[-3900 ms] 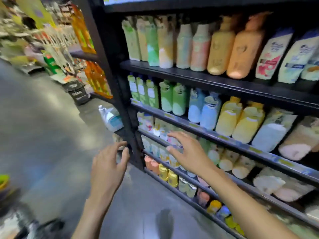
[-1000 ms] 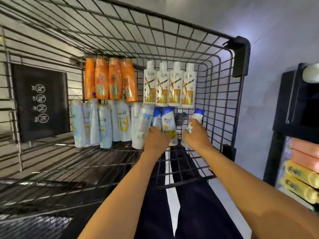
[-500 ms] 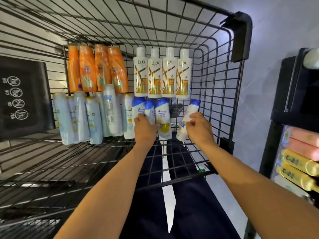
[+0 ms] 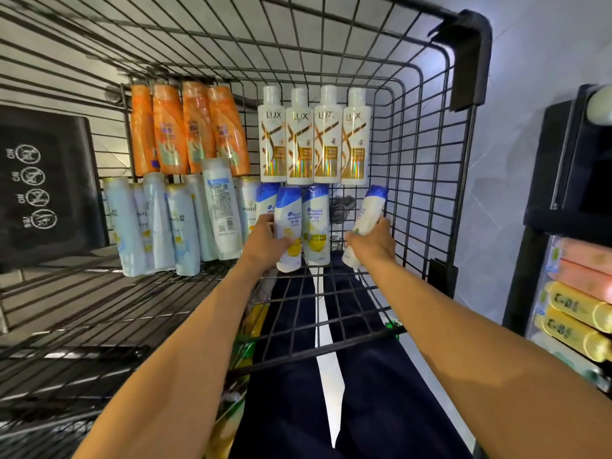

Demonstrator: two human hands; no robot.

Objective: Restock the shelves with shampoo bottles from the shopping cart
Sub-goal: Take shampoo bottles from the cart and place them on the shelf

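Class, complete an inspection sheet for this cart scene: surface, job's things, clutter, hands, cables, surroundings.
Surface: wire cart, bottles in rows on its floor.
Job's things: four orange bottles, four LUX bottles, pale Pantene bottles.
Clutter: small dark object beside the blue-capped row, unidentifiable.
Hands: left hand grips a blue-capped bottle; right hand grips a second blue-capped bottle, tilted, apart from the row.
Cables: nothing seen.
Surroundings: black sign panel on the cart's left side; stocked shelf at right.
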